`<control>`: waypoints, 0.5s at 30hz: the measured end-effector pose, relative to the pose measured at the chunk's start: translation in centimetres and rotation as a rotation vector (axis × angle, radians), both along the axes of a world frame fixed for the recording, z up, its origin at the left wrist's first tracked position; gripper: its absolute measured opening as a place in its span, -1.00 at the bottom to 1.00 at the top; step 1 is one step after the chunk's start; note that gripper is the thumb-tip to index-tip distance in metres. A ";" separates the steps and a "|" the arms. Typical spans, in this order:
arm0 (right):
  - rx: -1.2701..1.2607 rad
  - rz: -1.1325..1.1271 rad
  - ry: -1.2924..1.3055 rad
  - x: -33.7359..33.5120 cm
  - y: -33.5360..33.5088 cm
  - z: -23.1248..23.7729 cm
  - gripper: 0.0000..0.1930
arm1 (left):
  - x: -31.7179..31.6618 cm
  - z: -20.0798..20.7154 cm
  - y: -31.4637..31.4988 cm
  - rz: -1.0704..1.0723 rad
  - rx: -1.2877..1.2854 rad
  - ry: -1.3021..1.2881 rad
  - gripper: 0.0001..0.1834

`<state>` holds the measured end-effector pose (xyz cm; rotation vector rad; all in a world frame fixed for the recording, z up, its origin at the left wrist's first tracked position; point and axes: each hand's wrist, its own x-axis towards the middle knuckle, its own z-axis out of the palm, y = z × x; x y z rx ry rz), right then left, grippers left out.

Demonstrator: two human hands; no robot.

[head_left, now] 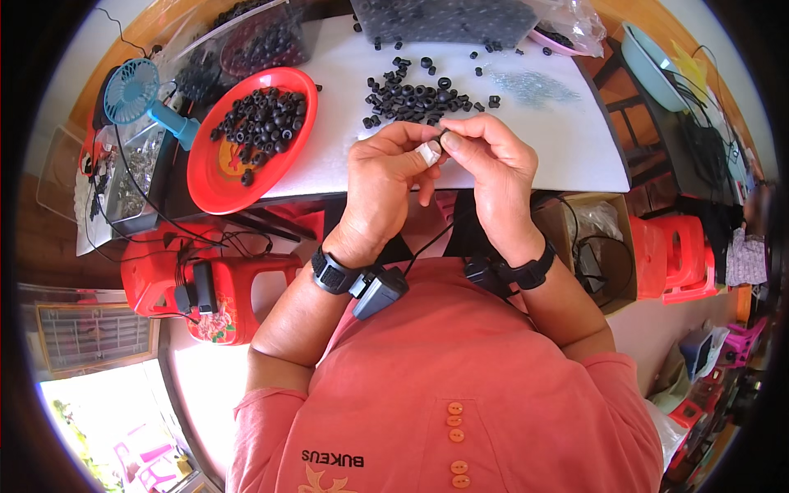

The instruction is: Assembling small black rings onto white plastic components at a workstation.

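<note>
The left hand [385,177] is pinching a small white piece [430,151] between thumb and forefinger, its fingers clenched round it, just on the near side of the pile of black rings [419,94] that is lying on the white surface [559,140]. The right hand [493,168] is meeting it from the other side, its fingertips [450,138] grasping a small black ring [444,131] and holding it against the top of the white piece, so the two hands are touching above the near edge of the surface. Both wrists are wearing black bands; a small black box [380,292] is hanging under the left wrist with a cord running from it. To the left of the pile of black rings a red plate [215,177] is sitting, itself holding more black rings, and beyond the plate a blue handheld fan [140,94] is lying. On the far side of the pile a clear bag of black parts [444,20] is resting, and to the pile's right a scatter of tiny clear bits [530,86] is lying on the surface. Below the red plate, off the surface, a red plastic stool [205,279] is standing with black cables on it, and further right of the pile an open cardboard box [592,238] is sitting on the floor
</note>
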<state>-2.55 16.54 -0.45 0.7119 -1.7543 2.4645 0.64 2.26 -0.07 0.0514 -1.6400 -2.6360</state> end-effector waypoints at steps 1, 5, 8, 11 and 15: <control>0.003 0.004 -0.002 0.0 0.1 0.0 -0.90 | 0.1 -0.1 -0.1 -0.015 -0.024 0.008 -0.79; 0.109 -0.034 0.060 -0.5 0.7 0.1 -0.90 | 0.0 -0.2 0.1 -0.004 -0.051 0.008 -0.80; 0.123 -0.018 -0.006 -0.5 0.7 0.4 -0.92 | 0.1 -0.4 0.2 0.019 -0.083 0.005 -0.81; 0.161 -0.060 0.013 0.3 0.4 0.3 -0.93 | 0.3 -0.6 0.1 0.015 -0.053 0.024 -0.81; 0.465 -0.259 0.441 0.2 0.8 0.2 -0.93 | 0.4 -0.3 0.2 0.010 -0.048 0.006 -0.82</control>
